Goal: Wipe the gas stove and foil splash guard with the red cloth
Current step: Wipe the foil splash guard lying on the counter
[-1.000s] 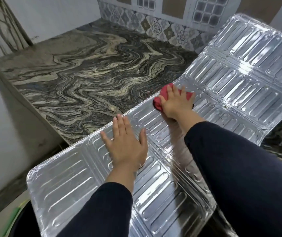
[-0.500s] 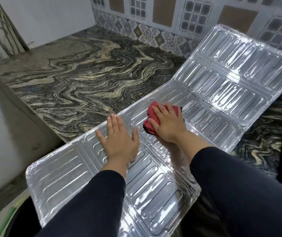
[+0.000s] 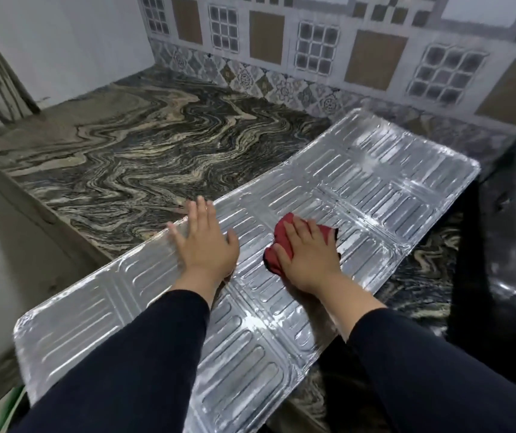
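The silver foil splash guard [image 3: 375,189] lies nearly flat across the marble counter, its near end jutting past the counter's front edge. My left hand [image 3: 203,242] presses flat on the guard's left side, fingers spread, holding nothing. My right hand [image 3: 306,254] is pressed down on the red cloth [image 3: 285,235], which is bunched on the middle panel of the guard. The black gas stove [image 3: 513,232] shows partly at the right edge, blurred.
The swirled black and beige marble counter [image 3: 144,151] stretches to the left and back. A patterned tile wall [image 3: 313,57] runs behind it. A white wall stands at the left. Something green [image 3: 10,404] shows below the guard's near left corner.
The far panel of the guard, raised before, now lies nearly flat. My right hand has drawn the red cloth back toward me. My left hand stays pressed on the guard.
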A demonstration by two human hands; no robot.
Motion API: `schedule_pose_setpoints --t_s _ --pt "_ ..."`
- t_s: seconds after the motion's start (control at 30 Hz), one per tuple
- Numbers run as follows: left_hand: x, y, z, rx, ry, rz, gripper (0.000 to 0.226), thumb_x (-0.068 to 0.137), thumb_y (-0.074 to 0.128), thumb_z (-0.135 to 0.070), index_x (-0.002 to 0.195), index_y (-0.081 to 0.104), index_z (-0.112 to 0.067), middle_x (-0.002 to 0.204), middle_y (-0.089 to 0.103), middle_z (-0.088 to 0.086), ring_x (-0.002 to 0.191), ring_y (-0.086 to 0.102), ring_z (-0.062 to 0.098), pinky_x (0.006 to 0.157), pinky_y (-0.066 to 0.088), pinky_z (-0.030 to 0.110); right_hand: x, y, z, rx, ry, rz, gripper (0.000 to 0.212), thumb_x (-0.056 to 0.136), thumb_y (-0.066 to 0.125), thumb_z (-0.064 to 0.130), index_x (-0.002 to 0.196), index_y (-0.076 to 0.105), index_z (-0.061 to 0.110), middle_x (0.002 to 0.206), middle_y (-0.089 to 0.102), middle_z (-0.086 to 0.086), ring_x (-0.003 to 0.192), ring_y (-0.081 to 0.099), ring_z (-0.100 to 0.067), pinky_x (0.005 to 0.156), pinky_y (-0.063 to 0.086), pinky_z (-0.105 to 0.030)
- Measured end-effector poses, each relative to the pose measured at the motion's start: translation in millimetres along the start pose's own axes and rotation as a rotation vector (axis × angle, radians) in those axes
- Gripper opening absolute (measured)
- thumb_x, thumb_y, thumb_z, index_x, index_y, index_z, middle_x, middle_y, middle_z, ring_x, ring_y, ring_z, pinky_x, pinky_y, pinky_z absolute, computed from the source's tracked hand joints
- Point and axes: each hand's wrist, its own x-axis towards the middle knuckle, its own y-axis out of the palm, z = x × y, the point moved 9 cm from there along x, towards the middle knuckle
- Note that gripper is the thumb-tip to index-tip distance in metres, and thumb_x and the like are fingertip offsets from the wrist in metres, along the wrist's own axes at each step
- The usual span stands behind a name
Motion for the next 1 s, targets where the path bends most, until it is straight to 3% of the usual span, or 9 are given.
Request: schedule_pose_setpoints --t_s 0.23,0.4,0.6,0.7,0.8,1.0 --pt "28.1 27.4 -28.7 0.016 0.110 0.131 0.062 0.097 0.008 -0.044 0.151 -0.002 -0.014 0.161 -0.012 0.000 0.148 -0.012 0.016 0.114 -0.006 0.061 -29.4 11.5 25.7 0.020 -0.057 -0.004 0.064 0.094 0.011 0.058 0.151 0.004 0.029 0.161 -0.002 0.007 0.148 -0.011 -0.020 0.116 -0.012 -0.055" --pt "28.1 33.6 -22.9 0.008 0.094 0.072 0.059 0.097 0.008 -0.039 0.151 -0.001 -0.015 0.161 -0.010 0.000 0.149 -0.011 0.016 0.116 -0.004 0.061 -12.5 5.8 25.9 -0.033 -0.160 -0.006 0.075 0.084 -0.005 0.061 0.151 0.004 0.030 0.161 0.000 0.008 0.148 -0.011 -0.019 0.116 -0.013 -0.053" --pt "30.5 32.3 -21.6 -0.014 0.081 0.015 0.058 0.098 0.011 -0.035 0.151 0.002 -0.015 0.162 -0.006 0.000 0.149 -0.008 0.016 0.117 -0.004 0.059 60.9 -3.0 43.9 -0.017 -0.170 -0.022 0.056 0.099 0.016 0.049 0.151 0.010 0.030 0.161 0.003 0.008 0.148 -0.006 -0.022 0.116 -0.009 -0.056" --pt "30.7 33.4 -21.0 -0.021 0.074 -0.003 0.059 0.097 0.012 -0.037 0.151 0.003 -0.015 0.162 -0.006 -0.001 0.149 -0.009 0.015 0.116 -0.004 0.059 98.2 -7.3 43.0 -0.006 -0.124 -0.027 0.056 0.099 0.015 0.049 0.152 0.010 0.030 0.161 0.005 0.008 0.148 -0.005 -0.023 0.116 -0.008 -0.056" --pt "30.3 35.9 -18.8 -0.015 0.054 -0.003 0.069 0.093 0.008 -0.052 0.151 0.000 -0.016 0.161 -0.010 -0.002 0.148 -0.011 0.014 0.116 -0.006 0.058 121.9 -16.8 16.0 0.016 -0.021 -0.067 0.059 0.097 0.016 0.052 0.151 0.012 0.029 0.161 0.008 0.007 0.148 0.000 -0.024 0.117 -0.004 -0.056" --pt "31.6 37.5 -19.1 0.018 0.040 0.016 0.076 0.091 0.006 -0.060 0.151 -0.003 -0.015 0.161 -0.013 -0.001 0.148 -0.014 0.015 0.115 -0.006 0.059 106.2 -23.8 -37.1 0.049 0.125 -0.116 0.060 0.096 0.017 0.055 0.150 0.016 0.028 0.161 0.012 0.004 0.148 0.003 -0.025 0.117 -0.001 -0.055"
